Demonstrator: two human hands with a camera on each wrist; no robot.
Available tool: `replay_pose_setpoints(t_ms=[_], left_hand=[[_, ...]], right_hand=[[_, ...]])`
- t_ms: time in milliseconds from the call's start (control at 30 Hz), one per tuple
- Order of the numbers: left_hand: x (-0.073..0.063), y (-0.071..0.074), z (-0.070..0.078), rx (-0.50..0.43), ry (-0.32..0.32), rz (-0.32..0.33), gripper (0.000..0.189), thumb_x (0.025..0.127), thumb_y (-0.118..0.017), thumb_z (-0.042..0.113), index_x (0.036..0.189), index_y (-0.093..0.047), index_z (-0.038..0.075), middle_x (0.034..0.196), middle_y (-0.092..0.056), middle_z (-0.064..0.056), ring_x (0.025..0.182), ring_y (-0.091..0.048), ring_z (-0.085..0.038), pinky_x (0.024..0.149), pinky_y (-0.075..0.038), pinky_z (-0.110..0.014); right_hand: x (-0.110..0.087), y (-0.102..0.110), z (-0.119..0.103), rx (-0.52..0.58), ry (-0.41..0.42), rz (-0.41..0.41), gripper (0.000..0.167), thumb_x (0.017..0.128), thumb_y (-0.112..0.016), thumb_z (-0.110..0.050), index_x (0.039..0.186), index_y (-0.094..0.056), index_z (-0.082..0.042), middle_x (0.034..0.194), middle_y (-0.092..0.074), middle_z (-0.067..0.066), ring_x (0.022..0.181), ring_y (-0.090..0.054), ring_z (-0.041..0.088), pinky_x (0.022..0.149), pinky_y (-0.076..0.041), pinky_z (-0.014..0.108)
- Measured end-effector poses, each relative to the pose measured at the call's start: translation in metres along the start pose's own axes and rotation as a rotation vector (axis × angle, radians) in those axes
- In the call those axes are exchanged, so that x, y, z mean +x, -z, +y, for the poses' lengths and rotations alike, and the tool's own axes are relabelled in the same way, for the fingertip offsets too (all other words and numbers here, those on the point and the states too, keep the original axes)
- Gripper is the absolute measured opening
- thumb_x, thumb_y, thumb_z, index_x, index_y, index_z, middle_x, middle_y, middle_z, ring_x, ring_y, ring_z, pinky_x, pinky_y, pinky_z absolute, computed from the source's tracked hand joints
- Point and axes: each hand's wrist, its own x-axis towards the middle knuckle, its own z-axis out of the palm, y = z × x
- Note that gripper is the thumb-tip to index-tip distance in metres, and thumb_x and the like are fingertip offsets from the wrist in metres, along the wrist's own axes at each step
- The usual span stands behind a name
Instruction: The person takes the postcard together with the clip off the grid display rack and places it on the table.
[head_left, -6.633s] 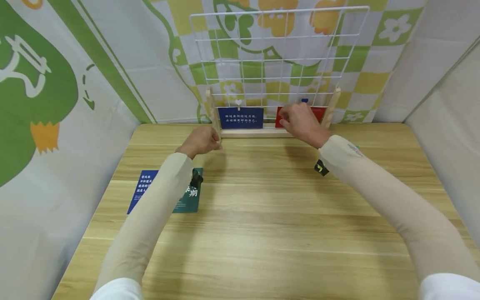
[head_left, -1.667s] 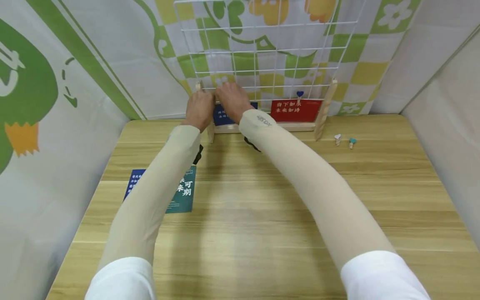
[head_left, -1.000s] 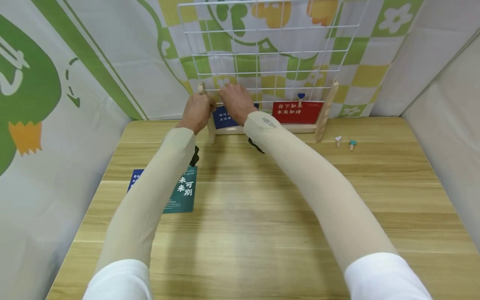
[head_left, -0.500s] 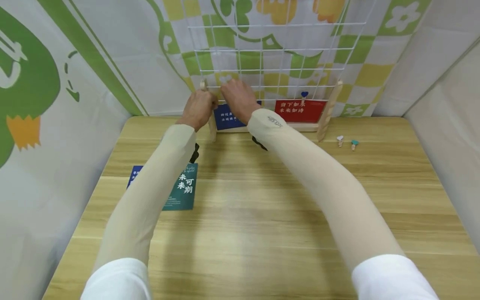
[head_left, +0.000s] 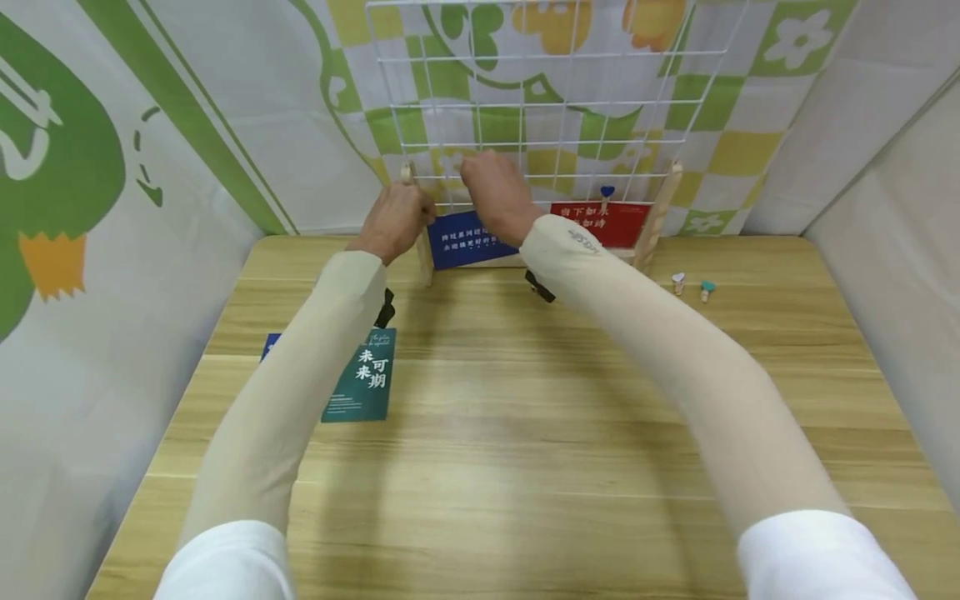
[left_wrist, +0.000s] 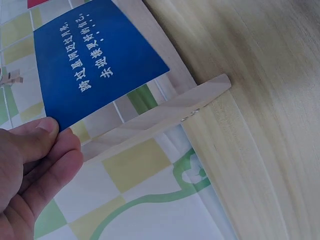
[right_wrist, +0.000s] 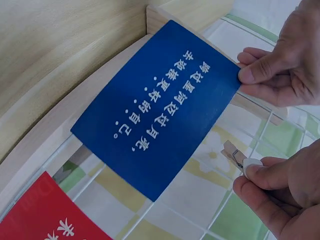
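My left hand (head_left: 393,218) pinches a blue card (left_wrist: 95,60) with white lettering between thumb and fingers at its upper left corner. The card hangs tilted in front of the white wire grid (head_left: 555,104), near its wooden foot. In my right hand (head_left: 498,192) a small wooden clothespin (right_wrist: 234,154) with a white heart is pinched, its tip pointing toward the card but apart from its edge. Beside it, a red card (head_left: 630,223) hangs from the grid by a clothespin with a blue heart (head_left: 607,192).
Two loose clothespins, one with a white heart (head_left: 678,279) and one with a teal heart (head_left: 707,287), lie on the wooden table (head_left: 525,467) at the right. A teal card (head_left: 367,383) and another blue card (head_left: 270,342) lie at the left, partly under my left sleeve.
The right hand has left the red card's side for the blue card. The white-heart clothespin is now off the blue card, and that card has tilted, its right end higher.
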Motion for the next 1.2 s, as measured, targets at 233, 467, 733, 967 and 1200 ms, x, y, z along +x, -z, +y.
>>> replay_pose_setpoints(t_ms=[233, 467, 733, 967, 1200], left_hand=[[-0.006, 0.006, 0.003, -0.01, -0.021, -0.039, 0.015, 0.094, -0.063, 0.004, 0.103, -0.075, 0.001, 0.108, -0.073, -0.018, 0.1, -0.068, -0.032, 0.09, -0.055, -0.042], [-0.012, 0.011, 0.004, -0.034, -0.046, -0.084, 0.016, 0.095, -0.062, 0.003, 0.105, -0.074, 0.0, 0.107, -0.073, -0.019, 0.098, -0.069, -0.032, 0.087, -0.057, -0.042], [-0.018, 0.012, 0.002, -0.069, -0.07, -0.139, 0.015, 0.095, -0.062, 0.003, 0.103, -0.075, 0.0, 0.103, -0.074, -0.017, 0.091, -0.07, -0.028, 0.081, -0.058, -0.04], [-0.023, 0.01, 0.003, -0.117, -0.096, -0.16, 0.012, 0.094, -0.064, 0.003, 0.097, -0.075, 0.001, 0.096, -0.075, -0.016, 0.083, -0.07, -0.024, 0.077, -0.058, -0.037], [-0.027, 0.009, 0.001, -0.137, -0.152, -0.15, 0.009, 0.091, -0.066, 0.0, 0.092, -0.075, 0.0, 0.087, -0.074, -0.016, 0.076, -0.068, -0.023, 0.071, -0.057, -0.036]], right_hand=[[-0.012, 0.01, 0.013, 0.155, -0.038, 0.007, 0.031, 0.093, -0.047, 0.011, 0.108, -0.072, 0.0, 0.11, -0.073, 0.016, 0.097, -0.071, 0.026, 0.085, -0.058, 0.032], [-0.028, 0.021, 0.025, 0.175, -0.015, 0.071, 0.043, 0.082, -0.045, 0.018, 0.105, -0.075, -0.001, 0.114, -0.071, 0.015, 0.107, -0.069, 0.031, 0.092, -0.056, 0.039], [-0.047, 0.028, 0.042, 0.215, -0.032, 0.087, 0.042, 0.087, -0.043, 0.014, 0.106, -0.076, -0.002, 0.113, -0.072, 0.015, 0.109, -0.068, 0.029, 0.094, -0.056, 0.04], [-0.062, 0.03, 0.059, 0.224, -0.074, 0.059, 0.04, 0.087, -0.043, 0.013, 0.108, -0.075, -0.002, 0.111, -0.073, 0.017, 0.107, -0.069, 0.032, 0.09, -0.057, 0.041], [-0.077, 0.036, 0.084, 0.262, -0.101, 0.084, 0.032, 0.089, -0.048, 0.011, 0.105, -0.075, 0.002, 0.108, -0.073, 0.019, 0.104, -0.07, 0.034, 0.089, -0.057, 0.043]])
